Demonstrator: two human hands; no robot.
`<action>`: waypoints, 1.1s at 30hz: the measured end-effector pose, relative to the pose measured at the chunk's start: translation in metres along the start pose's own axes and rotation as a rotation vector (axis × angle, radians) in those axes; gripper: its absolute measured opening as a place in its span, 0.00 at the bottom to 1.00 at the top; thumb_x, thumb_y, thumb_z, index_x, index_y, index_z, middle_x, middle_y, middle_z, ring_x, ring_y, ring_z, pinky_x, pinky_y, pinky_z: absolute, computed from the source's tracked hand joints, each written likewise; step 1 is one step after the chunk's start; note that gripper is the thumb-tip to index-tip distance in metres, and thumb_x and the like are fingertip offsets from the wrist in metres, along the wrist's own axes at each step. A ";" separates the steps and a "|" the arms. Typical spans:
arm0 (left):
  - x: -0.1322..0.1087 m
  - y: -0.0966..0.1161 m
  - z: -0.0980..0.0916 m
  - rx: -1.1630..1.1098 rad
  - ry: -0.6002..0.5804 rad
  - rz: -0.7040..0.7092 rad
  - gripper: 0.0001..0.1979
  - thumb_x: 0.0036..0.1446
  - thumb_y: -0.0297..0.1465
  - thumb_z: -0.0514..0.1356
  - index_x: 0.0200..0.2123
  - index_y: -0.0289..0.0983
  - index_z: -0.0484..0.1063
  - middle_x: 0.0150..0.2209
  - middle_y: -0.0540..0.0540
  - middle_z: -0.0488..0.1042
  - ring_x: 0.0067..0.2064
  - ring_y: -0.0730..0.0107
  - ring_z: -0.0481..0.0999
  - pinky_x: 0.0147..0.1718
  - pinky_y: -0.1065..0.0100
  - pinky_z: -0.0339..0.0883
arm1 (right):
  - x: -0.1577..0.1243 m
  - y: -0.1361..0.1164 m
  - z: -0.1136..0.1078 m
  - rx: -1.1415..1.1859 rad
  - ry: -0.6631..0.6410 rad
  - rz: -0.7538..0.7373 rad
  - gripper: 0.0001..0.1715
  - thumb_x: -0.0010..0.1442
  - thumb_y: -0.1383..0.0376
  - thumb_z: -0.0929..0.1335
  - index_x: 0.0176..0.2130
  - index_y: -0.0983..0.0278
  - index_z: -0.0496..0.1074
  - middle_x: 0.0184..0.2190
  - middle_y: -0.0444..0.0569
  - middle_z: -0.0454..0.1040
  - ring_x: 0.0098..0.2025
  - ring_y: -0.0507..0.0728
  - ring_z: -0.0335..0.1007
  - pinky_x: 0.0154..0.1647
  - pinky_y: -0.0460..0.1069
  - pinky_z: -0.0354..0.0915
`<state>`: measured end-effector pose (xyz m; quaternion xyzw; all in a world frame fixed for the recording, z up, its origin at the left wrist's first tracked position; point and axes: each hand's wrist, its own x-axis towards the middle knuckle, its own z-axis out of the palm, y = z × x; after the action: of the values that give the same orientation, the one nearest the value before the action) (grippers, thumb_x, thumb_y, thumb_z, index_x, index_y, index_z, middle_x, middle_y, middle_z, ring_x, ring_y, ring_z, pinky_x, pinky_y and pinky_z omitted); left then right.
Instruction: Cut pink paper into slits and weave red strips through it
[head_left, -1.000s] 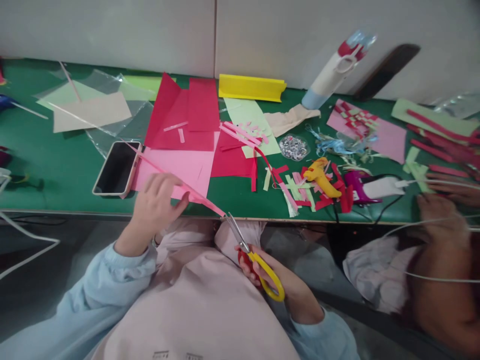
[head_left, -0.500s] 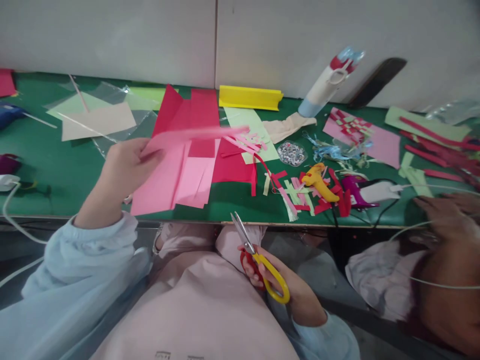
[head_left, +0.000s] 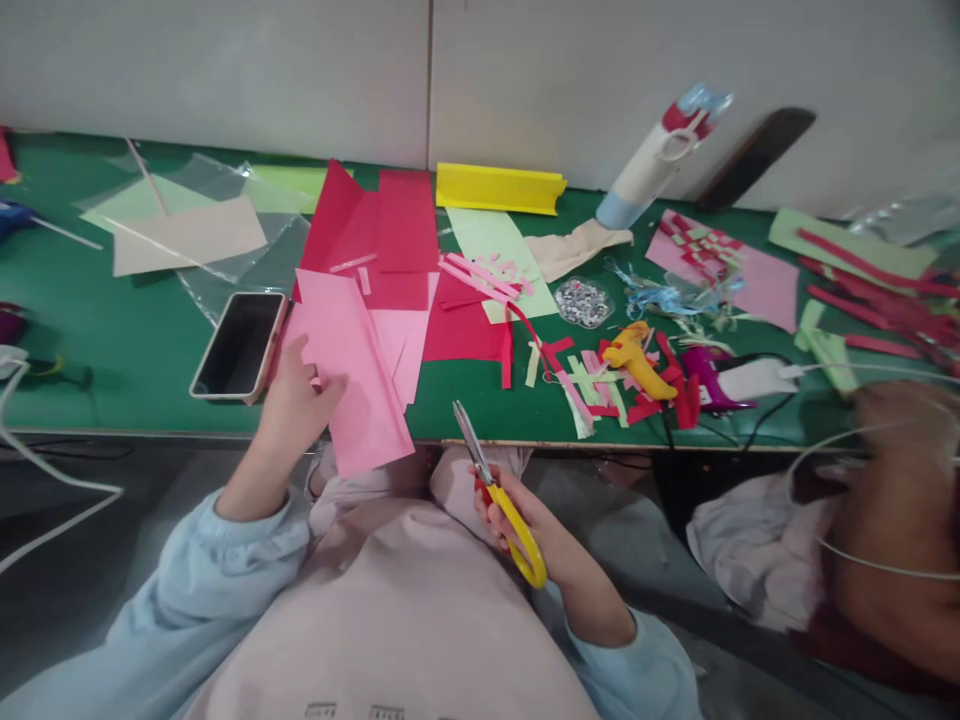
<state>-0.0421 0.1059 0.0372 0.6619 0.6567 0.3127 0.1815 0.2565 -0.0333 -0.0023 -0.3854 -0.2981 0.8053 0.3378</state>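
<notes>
My left hand (head_left: 292,410) lies over the left edge of a folded pink paper sheet (head_left: 360,350), fingers and thumb apart and touching the paper. The sheet's near end hangs past the table edge. Just left of that hand lies a phone (head_left: 238,345) with a dark screen. Below the table edge, my right hand (head_left: 510,510) is closed around the handles of scissors (head_left: 517,530) with yellow and red grips. Their blades point up and left. More pink paper (head_left: 405,335) and red paper (head_left: 409,220) lie beyond the folded sheet.
Paper strips, a yellow glue gun (head_left: 637,362), a purple glue gun (head_left: 705,380) and a dish of small beads (head_left: 583,303) cover the right half of the green table (head_left: 165,410). Behind stand a folded yellow paper (head_left: 499,190) and a white tube (head_left: 645,165). A co-worker's arm (head_left: 900,500) is at right.
My left hand has come down and right with the pink paper, which was raised and now lies lower, over the table edge. The phone has come into view. The scissors shifted slightly up and left.
</notes>
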 end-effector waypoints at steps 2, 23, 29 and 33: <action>-0.010 -0.005 -0.003 0.171 0.065 -0.022 0.35 0.56 0.38 0.61 0.64 0.31 0.57 0.37 0.40 0.78 0.32 0.56 0.78 0.30 0.59 0.71 | -0.003 0.004 -0.002 -0.056 -0.004 0.025 0.34 0.57 0.52 0.75 0.55 0.59 0.61 0.34 0.43 0.63 0.25 0.45 0.53 0.23 0.42 0.49; -0.058 0.008 0.040 0.426 -0.274 0.531 0.28 0.71 0.38 0.45 0.68 0.33 0.58 0.68 0.36 0.61 0.70 0.48 0.59 0.66 0.46 0.54 | -0.007 0.044 0.012 0.207 -0.263 0.206 0.36 0.57 0.37 0.68 0.49 0.61 0.66 0.32 0.43 0.61 0.25 0.47 0.51 0.25 0.46 0.48; -0.058 0.010 0.042 0.408 -0.254 0.538 0.28 0.71 0.39 0.45 0.69 0.33 0.56 0.68 0.36 0.62 0.70 0.48 0.58 0.67 0.46 0.53 | 0.003 0.064 0.012 0.314 -0.277 0.236 0.40 0.54 0.36 0.69 0.52 0.60 0.65 0.32 0.43 0.61 0.25 0.47 0.50 0.25 0.45 0.49; -0.058 0.008 0.042 0.415 -0.257 0.559 0.29 0.70 0.40 0.47 0.69 0.31 0.56 0.68 0.35 0.61 0.70 0.48 0.57 0.67 0.46 0.51 | 0.005 0.071 0.013 0.384 -0.263 0.228 0.38 0.55 0.38 0.70 0.51 0.61 0.67 0.32 0.43 0.61 0.25 0.47 0.51 0.25 0.46 0.49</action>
<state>-0.0054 0.0558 0.0010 0.8723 0.4716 0.1247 0.0320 0.2207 -0.0749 -0.0500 -0.2372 -0.1359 0.9232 0.2702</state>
